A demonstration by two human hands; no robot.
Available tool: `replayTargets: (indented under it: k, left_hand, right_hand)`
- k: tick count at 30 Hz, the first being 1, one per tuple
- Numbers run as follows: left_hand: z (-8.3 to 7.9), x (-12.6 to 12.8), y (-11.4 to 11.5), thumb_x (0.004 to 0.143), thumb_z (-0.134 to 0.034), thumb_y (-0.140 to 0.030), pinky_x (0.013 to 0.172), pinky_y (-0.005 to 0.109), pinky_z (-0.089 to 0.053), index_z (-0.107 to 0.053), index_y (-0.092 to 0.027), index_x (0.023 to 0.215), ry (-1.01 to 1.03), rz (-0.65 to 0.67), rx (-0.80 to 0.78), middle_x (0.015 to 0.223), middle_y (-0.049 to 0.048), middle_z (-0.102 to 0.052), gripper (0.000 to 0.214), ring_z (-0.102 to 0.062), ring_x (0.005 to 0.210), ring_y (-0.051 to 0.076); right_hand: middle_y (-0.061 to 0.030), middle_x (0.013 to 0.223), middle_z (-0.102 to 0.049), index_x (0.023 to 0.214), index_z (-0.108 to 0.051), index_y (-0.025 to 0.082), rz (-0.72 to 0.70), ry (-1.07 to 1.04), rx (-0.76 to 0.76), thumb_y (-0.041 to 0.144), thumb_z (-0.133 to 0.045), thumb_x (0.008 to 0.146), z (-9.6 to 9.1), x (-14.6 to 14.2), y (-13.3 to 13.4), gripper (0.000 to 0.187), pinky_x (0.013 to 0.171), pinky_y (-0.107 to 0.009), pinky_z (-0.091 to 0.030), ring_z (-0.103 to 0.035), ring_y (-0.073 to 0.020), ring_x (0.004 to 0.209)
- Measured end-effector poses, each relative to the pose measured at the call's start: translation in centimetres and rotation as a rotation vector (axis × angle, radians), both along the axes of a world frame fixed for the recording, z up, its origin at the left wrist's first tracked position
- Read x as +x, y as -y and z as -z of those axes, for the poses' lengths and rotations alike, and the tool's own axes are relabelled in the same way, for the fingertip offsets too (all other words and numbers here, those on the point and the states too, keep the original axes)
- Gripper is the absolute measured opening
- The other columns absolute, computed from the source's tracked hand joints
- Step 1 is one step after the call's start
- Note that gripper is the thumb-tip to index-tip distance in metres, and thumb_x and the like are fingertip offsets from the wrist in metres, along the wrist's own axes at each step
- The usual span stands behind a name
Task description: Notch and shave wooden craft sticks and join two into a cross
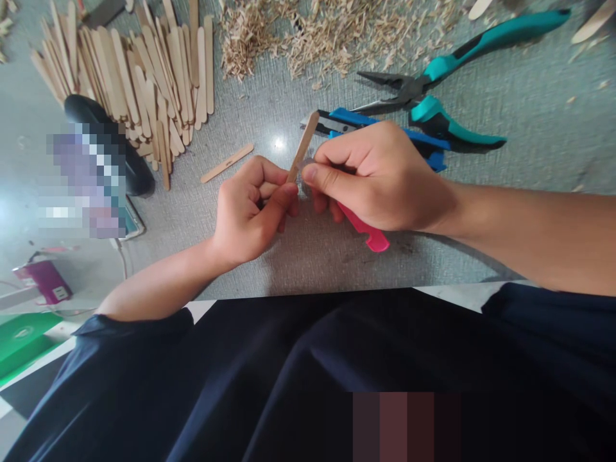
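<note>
My left hand [250,208] is closed around the lower end of a thin wooden craft stick [304,144], which stands tilted up and to the right. My right hand [375,176] is closed on a pink-handled cutter [366,232]; its thumb and forefinger press at the stick where the two hands meet. The cutter's blade is hidden by my fingers. Both hands hover just above the grey table mat [308,256].
A pile of craft sticks [139,70] lies at the back left, one loose stick [227,163] nearer. Wood shavings [327,32] are heaped at the back. Teal pliers [433,83] and a blue-handled tool [356,122] lie behind my right hand. A black object [135,167] lies left.
</note>
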State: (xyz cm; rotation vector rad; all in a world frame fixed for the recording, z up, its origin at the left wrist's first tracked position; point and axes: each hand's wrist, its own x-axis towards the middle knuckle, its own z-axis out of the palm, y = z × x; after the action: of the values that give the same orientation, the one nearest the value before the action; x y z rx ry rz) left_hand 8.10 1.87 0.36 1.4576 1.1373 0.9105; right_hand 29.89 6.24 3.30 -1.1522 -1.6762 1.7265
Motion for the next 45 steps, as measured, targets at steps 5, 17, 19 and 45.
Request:
replayTargets:
  k: [5,17,19,45]
  left_hand:
    - [-0.1,-0.5,-0.6,0.107,-0.079,-0.07,0.039,0.029,-0.038,-0.061,-0.026,0.093,0.077,0.037,-0.096,0.066,-0.0042,-0.072,0.049,-0.052,0.039,0.009]
    - [-0.2,-0.7,-1.7,0.098,-0.09,-0.053,0.042,0.029,-0.034,-0.065,-0.023,0.085,0.194,0.012,-0.238,0.053,-0.0061,-0.049,0.041,-0.043,0.042,0.01]
    - [-0.6,-0.6,-1.9,0.096,-0.092,-0.043,0.043,0.027,-0.032,-0.066,-0.021,0.084,0.25,-0.008,-0.283,0.052,-0.0067,-0.048,0.036,-0.04,0.041,0.008]
    - [-0.7,-0.7,-1.8,0.102,-0.084,-0.04,0.045,0.028,-0.033,-0.061,-0.025,0.085,0.116,0.017,-0.189,0.053,-0.0065,-0.057,0.032,-0.041,0.043,0.009]
  right_hand:
    - [0.0021,0.06,-0.068,0.062,-0.061,0.024,0.02,-0.055,-0.01,0.034,-0.079,0.112,0.1,0.1,0.0,0.054,0.048,-0.03,-0.039,-0.06,-0.0108,0.049]
    - [0.005,0.057,-0.065,0.067,-0.064,0.022,-0.026,-0.115,0.046,0.031,-0.076,0.115,0.6,0.7,0.0,0.05,0.045,-0.024,-0.039,-0.06,-0.0069,0.046]
    - [0.0045,0.057,-0.065,0.068,-0.064,0.021,-0.031,-0.114,0.081,0.037,-0.077,0.116,1.0,0.8,0.1,0.052,0.046,-0.023,-0.039,-0.06,-0.0071,0.047]
    - [0.0019,0.055,-0.065,0.062,-0.06,0.024,0.042,-0.041,0.05,0.049,-0.081,0.112,0.9,0.5,0.3,0.06,0.045,-0.03,-0.04,-0.059,-0.0112,0.045]
